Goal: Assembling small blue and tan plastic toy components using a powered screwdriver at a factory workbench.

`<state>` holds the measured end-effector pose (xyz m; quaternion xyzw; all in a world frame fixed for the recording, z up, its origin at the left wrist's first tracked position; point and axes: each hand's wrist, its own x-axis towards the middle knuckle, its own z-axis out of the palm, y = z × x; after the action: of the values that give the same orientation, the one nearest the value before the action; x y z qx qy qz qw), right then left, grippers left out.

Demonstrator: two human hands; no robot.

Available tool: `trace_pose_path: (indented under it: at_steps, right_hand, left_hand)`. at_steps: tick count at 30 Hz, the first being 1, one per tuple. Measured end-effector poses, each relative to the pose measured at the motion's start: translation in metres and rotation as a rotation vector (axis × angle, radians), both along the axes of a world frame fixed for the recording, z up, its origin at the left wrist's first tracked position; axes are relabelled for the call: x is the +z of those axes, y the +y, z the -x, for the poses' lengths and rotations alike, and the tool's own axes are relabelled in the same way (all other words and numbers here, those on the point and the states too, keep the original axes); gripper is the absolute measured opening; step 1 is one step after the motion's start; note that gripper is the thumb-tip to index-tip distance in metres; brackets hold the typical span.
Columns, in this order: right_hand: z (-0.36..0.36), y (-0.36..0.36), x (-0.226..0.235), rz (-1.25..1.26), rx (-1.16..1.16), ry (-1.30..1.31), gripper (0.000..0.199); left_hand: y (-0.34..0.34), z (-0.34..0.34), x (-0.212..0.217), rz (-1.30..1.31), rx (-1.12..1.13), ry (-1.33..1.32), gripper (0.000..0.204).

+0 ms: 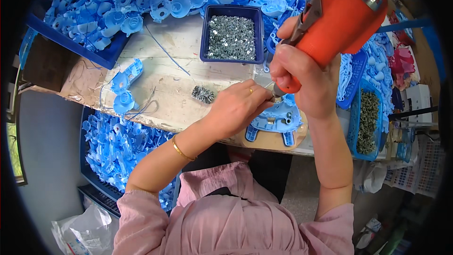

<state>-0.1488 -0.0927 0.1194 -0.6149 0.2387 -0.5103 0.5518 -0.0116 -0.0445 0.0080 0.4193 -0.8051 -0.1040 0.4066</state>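
Observation:
My right hand (304, 73) is wrapped round an orange power screwdriver (342, 19), which slants down to the left. Its metal tip (278, 91) points at a blue plastic part (278, 119) at the table's front edge. That part has two short legs toward me and rests on a tan board (298, 138). My left hand (240, 106) is closed at the part's left side, its fingers bent beside the screwdriver tip. The ends of those fingers are partly hidden. To its left lies a small pile of screws (203, 94).
A dark blue tray of small metal pieces (231, 38) stands behind my hands. Blue plastic parts (179, 0) are heaped at the back, and more fill a crate (113, 148) below left. A blue basket of screws (368, 123) is at right. Two joined blue pieces (125, 85) lie left.

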Motion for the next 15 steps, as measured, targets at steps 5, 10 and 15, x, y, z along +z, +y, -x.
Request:
trace_pose_path:
  at_steps: [5, 10, 15]
  right_hand:
    - [0.001, 0.0, -0.009, 0.029, 0.021, 0.013, 0.024]
    - [0.005, 0.008, -0.034, -0.128, -0.016, 0.038, 0.023]
    - [0.0, 0.011, -0.05, -0.142, 0.005, 0.003, 0.021]
  left_hand:
    - [0.01, -0.003, 0.003, -0.05, 0.013, -0.064, 0.042]
    - [0.016, -0.005, 0.001, -0.111, 0.051, -0.113, 0.077]
    - [0.019, 0.0, -0.01, -0.108, 0.069, -0.135, 0.07]
